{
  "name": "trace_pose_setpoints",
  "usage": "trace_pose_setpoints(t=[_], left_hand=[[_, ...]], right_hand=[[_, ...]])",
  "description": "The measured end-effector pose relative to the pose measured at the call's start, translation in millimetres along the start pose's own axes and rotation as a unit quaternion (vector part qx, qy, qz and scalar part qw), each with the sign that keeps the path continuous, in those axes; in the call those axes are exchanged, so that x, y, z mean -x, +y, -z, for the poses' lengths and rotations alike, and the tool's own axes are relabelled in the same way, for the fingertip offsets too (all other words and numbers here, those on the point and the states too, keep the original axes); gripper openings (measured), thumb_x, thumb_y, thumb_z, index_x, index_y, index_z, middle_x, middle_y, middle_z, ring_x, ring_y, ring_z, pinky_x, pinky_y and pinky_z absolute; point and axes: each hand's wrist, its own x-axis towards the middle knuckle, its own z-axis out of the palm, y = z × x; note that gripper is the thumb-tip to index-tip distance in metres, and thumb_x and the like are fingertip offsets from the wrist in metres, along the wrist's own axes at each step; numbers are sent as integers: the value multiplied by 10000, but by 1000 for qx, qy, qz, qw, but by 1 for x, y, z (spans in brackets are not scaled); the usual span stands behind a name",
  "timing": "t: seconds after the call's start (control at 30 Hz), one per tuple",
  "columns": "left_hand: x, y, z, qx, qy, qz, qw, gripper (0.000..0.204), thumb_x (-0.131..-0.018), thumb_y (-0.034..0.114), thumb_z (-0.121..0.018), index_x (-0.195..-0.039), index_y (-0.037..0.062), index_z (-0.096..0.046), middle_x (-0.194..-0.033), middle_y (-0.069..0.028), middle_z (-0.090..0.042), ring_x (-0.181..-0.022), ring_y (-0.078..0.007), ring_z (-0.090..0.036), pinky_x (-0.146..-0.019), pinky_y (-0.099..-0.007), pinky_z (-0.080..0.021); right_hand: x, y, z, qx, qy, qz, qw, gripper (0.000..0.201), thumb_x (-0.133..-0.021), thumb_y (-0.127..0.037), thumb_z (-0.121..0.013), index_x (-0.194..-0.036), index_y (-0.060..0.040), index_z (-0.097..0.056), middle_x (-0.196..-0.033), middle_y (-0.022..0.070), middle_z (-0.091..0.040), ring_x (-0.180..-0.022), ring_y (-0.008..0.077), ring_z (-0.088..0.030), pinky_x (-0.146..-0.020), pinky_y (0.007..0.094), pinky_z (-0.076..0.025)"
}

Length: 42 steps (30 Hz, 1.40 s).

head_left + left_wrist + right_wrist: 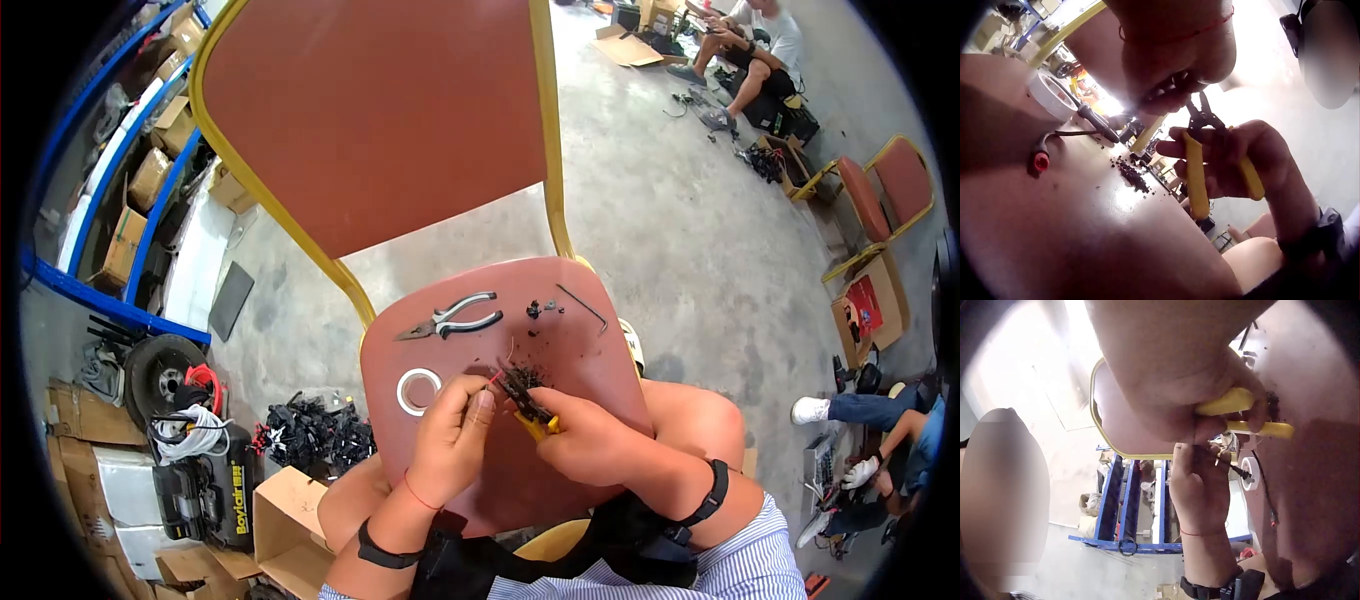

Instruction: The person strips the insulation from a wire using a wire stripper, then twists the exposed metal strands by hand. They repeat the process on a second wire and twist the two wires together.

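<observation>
My right hand [590, 440] grips wire strippers [1196, 178] by their yellow handles, spread apart in the left wrist view. Between thumb and fingers, my left hand [455, 440] pinches a thin red wire [495, 379], right at the strippers' dark jaws. A black cable [1262, 481] with a red end dangles below the left hand over the chair seat [620, 400]. Beyond the hands, grey-and-black-handled pliers [468, 325] lie on the seat. A white tape roll [403, 396] sits left of the left hand, and black scraps [537, 376] lie scattered near the strippers' tip.
An L-shaped hex key [583, 307] and small black bits [534, 311] lie toward the seat's back. The chair's backrest [380, 110] rises ahead. Blue shelving [130, 230], a tyre [150, 375] and a cardboard box [290, 525] stand left. Other people sit at the right.
</observation>
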Motion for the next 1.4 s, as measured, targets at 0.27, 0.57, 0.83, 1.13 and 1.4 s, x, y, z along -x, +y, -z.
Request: trace_pose_setpoints(t=[0.27, 0.57, 0.83, 1.13, 1.4], left_hand=[[-1, -12, -2, -53, 25, -48, 997, 107, -1044, 112, -570, -1054, 12, -608, -883, -91, -573, -732, -172, -527, -698, -282, -451], [-5, -9, -1, -84, 26, -80, 993, 109, -1032, 103, -592, -1047, 2, -630, -870, -88, -586, -727, -149, -546, -672, -285, -458], [-2, -12, -2, -49, 33, -42, 997, 145, -1035, 134, -611, -1062, -6, -633, -857, -69, -589, -722, -128, -529, -666, -276, -454], [-2, -10, -2, -42, 54, -22, 997, 175, -1030, 156, -634, -1066, -15, -639, -802, -45, -595, -716, -97, -521, -654, -263, -458], [5, -4, 1, -31, 34, 47, 998, 174, -1029, 158, -636, -1055, -14, -642, -753, -35, -567, -682, -90, -491, -619, -268, -440]], right_hand=[[5, 3, -1, 61, 22, 47, 997, 499, -830, -7, -551, -1328, 29, -543, -1122, 318, -647, -1096, 487, -602, -922, 497, -495], [6, -2, -2, 100, 52, 68, 991, 534, -790, 40, -551, -1324, 32, -567, -1168, 266, -645, -1139, 422, -593, -988, 447, -482], [4, 1, -7, 119, 91, 127, 980, 457, -810, 37, -550, -1266, 16, -572, -1109, 253, -650, -1088, 440, -585, -940, 489, -486], [2, -2, -7, 129, 93, 135, 978, 435, -800, 48, -548, -1233, 20, -578, -1081, 247, -660, -1071, 440, -586, -917, 503, -484], [-1, 5, -6, 189, 95, 172, 962, 419, -775, 43, -567, -1191, 5, -589, -1029, 207, -660, -1001, 416, -587, -869, 514, -468]])
